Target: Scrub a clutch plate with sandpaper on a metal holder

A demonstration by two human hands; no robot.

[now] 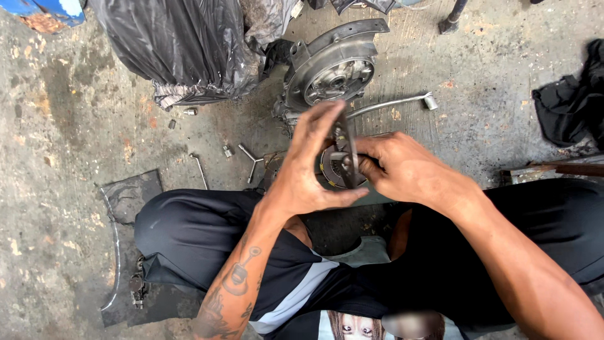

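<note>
Concrete floor point(75, 126), grey, stained and pitted, spreads under everything. A crumpled black plastic sheet point(182, 44) covers something bulky at the top, and a black rag point(569, 107) lies at the right edge. Just beyond the hands sits a grey cast-metal engine casing with a round opening point(330, 72), with a long bent steel socket wrench point(393, 104) lying beside it. Smaller still, a three-armed steel wrench point(250, 158), a thin steel rod point(200, 170) and a few loose nuts point(190, 111) are scattered on the concrete to the left.

The person squats, knees wide. Between both hands, over the lap, is a round dark metal disc assembly with brownish pads point(332, 171). The left hand point(308, 170) cups its near side, fingers spread and raised. The right hand point(399, 170) is closed around a slim dark metal tool point(346, 148) pressed against the disc.

Since the disc looks unsupported except by the palm, the tool could slip off and jab the left fingers, or a small part could drop and be lost among the loose hardware.
</note>
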